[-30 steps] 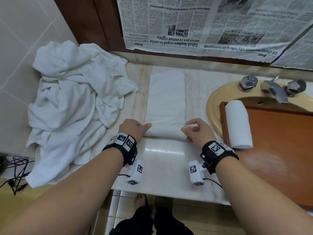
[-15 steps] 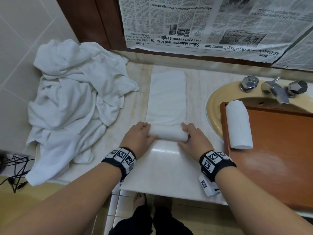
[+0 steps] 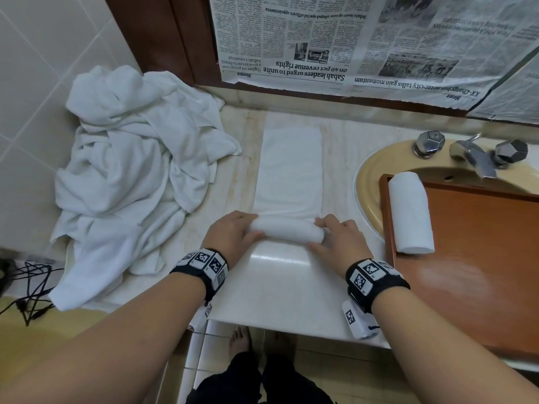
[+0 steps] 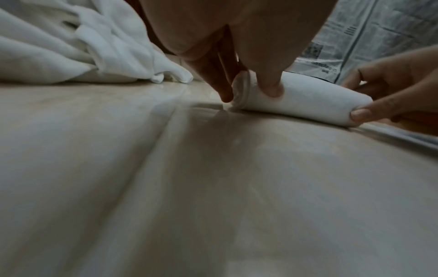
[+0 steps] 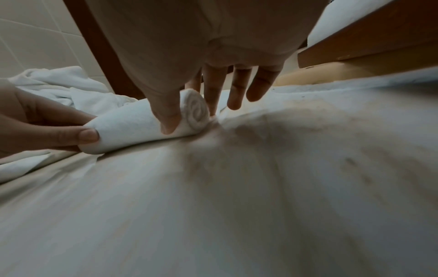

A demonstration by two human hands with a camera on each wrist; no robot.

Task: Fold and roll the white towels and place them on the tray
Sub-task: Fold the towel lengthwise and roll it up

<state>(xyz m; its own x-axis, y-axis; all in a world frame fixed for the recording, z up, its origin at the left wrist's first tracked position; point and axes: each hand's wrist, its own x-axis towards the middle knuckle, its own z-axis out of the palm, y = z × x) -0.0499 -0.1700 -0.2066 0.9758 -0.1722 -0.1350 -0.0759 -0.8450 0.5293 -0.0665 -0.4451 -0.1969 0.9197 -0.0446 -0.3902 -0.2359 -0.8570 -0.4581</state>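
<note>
with both the left hand and right hand pinching the ends of the half-rolled towel mid-frame, i'd keep it tight and even rolling toward the top.

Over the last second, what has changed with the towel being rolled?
Both hands, left hand and right hand, have rolled the folded towel further away from the person; the roll is thicker and the flat strip shorter. The finished roll on the tray and the towel pile have not moved.

Head view bright, edges warped; wrist views dim, blurred
</note>
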